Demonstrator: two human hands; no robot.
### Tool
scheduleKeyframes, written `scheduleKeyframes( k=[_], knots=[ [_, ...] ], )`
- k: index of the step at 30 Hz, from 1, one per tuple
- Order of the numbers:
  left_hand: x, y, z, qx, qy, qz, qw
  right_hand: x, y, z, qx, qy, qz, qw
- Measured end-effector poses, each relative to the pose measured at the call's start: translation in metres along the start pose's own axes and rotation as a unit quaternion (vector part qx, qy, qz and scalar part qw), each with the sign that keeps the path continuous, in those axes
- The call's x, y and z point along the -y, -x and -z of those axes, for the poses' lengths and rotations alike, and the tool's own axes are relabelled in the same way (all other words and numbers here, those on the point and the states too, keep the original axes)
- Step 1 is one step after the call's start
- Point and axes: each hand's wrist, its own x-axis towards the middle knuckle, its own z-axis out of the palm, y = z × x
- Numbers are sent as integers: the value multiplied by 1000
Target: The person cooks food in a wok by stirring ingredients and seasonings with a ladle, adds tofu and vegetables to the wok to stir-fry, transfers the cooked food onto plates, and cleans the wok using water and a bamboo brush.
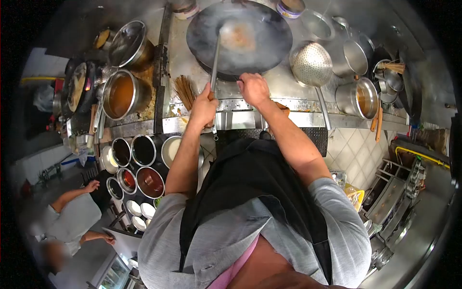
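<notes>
A large dark wok (269, 53) sits on the steel stove, with steam over pale, light-brown food (239, 37) inside it. My left hand (204, 107) is wrapped round the handle of a long metal ladle (216, 60), whose head is in the wok at the food. At the wok's near rim, my right hand (254, 88) is closed on its edge or handle; the exact grip is partly hidden. A bamboo brush (184, 91) lies just left of my left hand.
Right of the wok rests a perforated strainer (311, 64); a pot of brown liquid (356, 98) stands beyond it. Pots (121, 95) fill the left counter. Sauce containers (150, 182) stand at lower left, near another person (77, 212). Shelving (392, 192) is at lower right.
</notes>
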Motion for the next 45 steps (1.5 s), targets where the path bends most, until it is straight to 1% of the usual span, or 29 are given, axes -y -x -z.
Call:
scheduleKeyframes(
  k=[2, 3, 6, 7, 10, 11, 19, 22, 23, 26, 27, 28, 29, 30, 31, 32, 33, 34, 35, 36, 37, 38, 39, 40, 41, 42, 43, 44, 45],
  knots=[
    [5, 2, 0, 45, 65, 0, 997, -2, 0, 0, 3, -10, 12, 1000],
    [2, 10, 4, 55, 54, -7, 997, -2, -1, 0, 4, -11, 16, 1000],
    [7, 37, 4, 37, -68, -43, 996, -8, 0, 1, 7, -15, 20, 1000],
    [5, 46, 5, 18, -85, -90, 992, -10, 0, 1, 9, -15, 22, 1000],
    [-5, 51, 9, 66, -59, -12, 996, -12, 1, 3, 24, -13, 22, 999],
    [10, 39, 2, 25, -115, -79, 990, -12, -1, 4, 29, -12, 20, 999],
    [-19, -2, -35, -103, -268, -135, 948, -28, -1, 15, 69, -14, 31, 997],
    [-39, 48, -26, -71, -255, -62, 962, -40, -1, 15, 71, -33, 45, 996],
    [-24, 54, -35, -97, -251, -68, 961, -42, -1, 14, 70, -42, 48, 996],
    [12, 58, -54, -128, -236, -23, 963, -42, 23, 21, -133, -171, 124, 968],
    [10, 67, -64, -161, -110, -51, 980, -41, 34, 30, -140, -148, 137, 969],
    [29, 63, -76, -175, -44, -89, 979, -36, 46, 37, -48, -251, 73, 964],
    [6, 79, -85, -159, 56, -25, 985, -30, 60, 42, 54, -344, 7, 937],
    [-29, 103, -96, -145, 161, 41, 975, -24, 71, 45, 162, -424, -60, 889],
    [-54, 126, -104, -132, 227, 76, 962, -18, 77, 48, 246, -532, -126, 800],
    [-67, 145, -112, -132, 298, 108, 939, -9, 81, 47, 336, -616, -190, 687],
    [-62, 155, -122, -96, 320, 80, 939, -5, 86, 27, 308, -649, -219, 661],
    [-50, 159, -119, 15, 273, 2, 962, 16, 86, 50, 315, -615, -85, 718],
    [-31, 162, -125, -28, 190, -110, 975, 23, 84, 54, 316, -620, -109, 710],
    [-8, 174, -122, -63, 87, -208, 972, 47, 96, 73, 271, -611, -150, 728],
    [-19, 212, -95, -93, 17, -167, 981, 51, 104, 83, 261, -608, -162, 732],
    [-36, 242, -70, -108, -53, -127, 985, 45, 107, 90, 274, -577, -140, 756],
    [-21, 263, -57, -247, -44, -152, 956, 39, 111, 94, 293, -570, -127, 757],
    [-11, 292, -36, -337, 91, -139, 927, 34, 113, 97, 326, -557, -116, 755],
    [2, 324, -11, -406, 127, -61, 903, 27, 116, 95, 342, -543, -95, 761],
    [42, 343, 9, -505, 178, -56, 842, 35, 127, 100, 357, -544, -85, 754],
    [62, 379, 32, -563, 220, -6, 797, 30, 133, 96, 383, -544, -69, 743],
    [99, 406, 49, -664, 123, 29, 737, 28, 138, 93, 408, -542, -55, 733],
    [159, 434, 58, -705, 148, 68, 691, 41, 151, 97, 418, -527, -69, 736]
  ],
)
